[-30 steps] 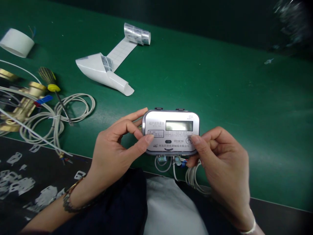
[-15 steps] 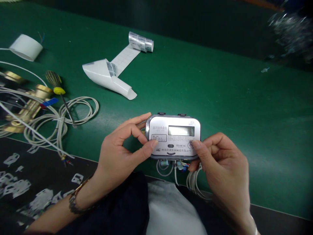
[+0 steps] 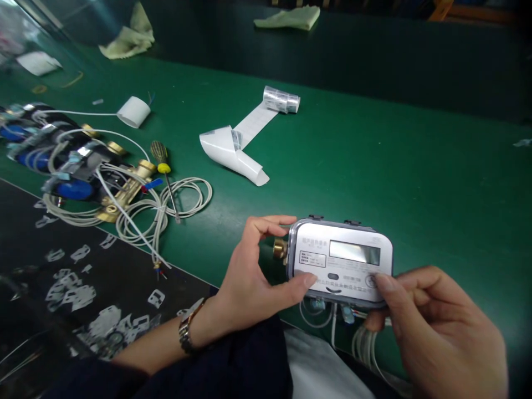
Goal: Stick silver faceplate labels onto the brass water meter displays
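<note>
One silver-faced meter unit (image 3: 339,262) with a single display window sits low and right of centre, held just above the near edge of the green worktop (image 3: 374,166). Two black tabs stick up from its top edge, and one brass fitting (image 3: 280,249) shows at its left end. The left hand (image 3: 253,277) has a closed grip on the unit's left end: thumb pressed on the lower left of the face, fingers curled over the end by the brass fitting. The right hand (image 3: 436,327) grips the lower right corner, thumb on the face and the other fingers underneath. Thin white cables (image 3: 366,346) hang from the unit's underside between the two hands.

Farther off on the worktop lies one strip of label backing (image 3: 235,149) ending in one small label roll (image 3: 281,101). To the left, one screwdriver (image 3: 164,172) with a yellow collar rests on a coil of white cable (image 3: 183,199), beside a cluster of brass-and-blue valve assemblies (image 3: 70,166) too tangled to count. One white tape roll (image 3: 133,111) sits behind them. Two pale cloths (image 3: 128,39) lie at the far edge.
</note>
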Action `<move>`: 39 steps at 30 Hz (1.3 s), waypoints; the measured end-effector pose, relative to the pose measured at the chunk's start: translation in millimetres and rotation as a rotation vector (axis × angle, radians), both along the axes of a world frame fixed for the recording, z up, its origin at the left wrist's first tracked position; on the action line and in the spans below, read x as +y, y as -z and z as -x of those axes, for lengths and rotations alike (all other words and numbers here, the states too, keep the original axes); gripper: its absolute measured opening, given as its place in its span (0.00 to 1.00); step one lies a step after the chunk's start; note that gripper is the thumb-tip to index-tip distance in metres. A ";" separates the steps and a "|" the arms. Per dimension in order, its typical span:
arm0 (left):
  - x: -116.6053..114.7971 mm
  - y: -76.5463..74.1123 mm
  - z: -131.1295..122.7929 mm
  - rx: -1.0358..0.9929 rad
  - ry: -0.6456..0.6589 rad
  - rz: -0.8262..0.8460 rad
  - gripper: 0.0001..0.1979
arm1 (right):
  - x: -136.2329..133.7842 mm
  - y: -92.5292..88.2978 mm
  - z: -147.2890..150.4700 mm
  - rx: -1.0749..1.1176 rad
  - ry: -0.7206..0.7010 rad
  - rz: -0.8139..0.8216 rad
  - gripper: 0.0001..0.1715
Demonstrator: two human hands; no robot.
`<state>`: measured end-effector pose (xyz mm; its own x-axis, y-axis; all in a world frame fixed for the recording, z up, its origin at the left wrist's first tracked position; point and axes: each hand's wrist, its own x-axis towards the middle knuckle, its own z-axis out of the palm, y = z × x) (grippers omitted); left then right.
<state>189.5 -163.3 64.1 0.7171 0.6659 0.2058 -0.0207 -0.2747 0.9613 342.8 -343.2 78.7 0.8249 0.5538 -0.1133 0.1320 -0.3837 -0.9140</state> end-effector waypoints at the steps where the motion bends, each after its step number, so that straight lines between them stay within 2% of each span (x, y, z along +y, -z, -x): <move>1: 0.0 0.6 0.0 0.000 0.019 0.013 0.31 | -0.2 0.1 0.1 0.005 0.002 0.003 0.20; 5: 2.1 -0.4 -0.3 0.104 0.096 0.019 0.33 | 0.6 -0.6 0.0 -0.012 0.021 0.022 0.20; 10: 6.6 -0.6 -0.7 0.160 0.088 -0.048 0.30 | 0.4 1.7 -0.5 -0.037 -0.020 -0.005 0.20; 16: 8.5 1.9 -1.4 0.134 0.087 -0.006 0.24 | -11.1 11.0 1.4 0.020 -0.048 -0.033 0.18; 20: 8.5 4.2 -3.1 0.101 0.073 0.025 0.20 | -11.3 9.3 7.8 0.052 -0.017 -0.031 0.19; 26: 7.9 9.8 -5.8 0.054 0.053 0.053 0.13 | 0.0 -1.7 22.6 0.148 0.142 -0.010 0.23; 33: 8.8 13.0 -5.9 0.087 0.038 0.050 0.11 | -3.0 9.3 20.8 0.177 0.090 -0.079 0.22; 39: 8.7 10.8 -5.1 0.107 0.038 0.026 0.10 | 1.4 2.0 25.2 0.224 0.138 -0.022 0.22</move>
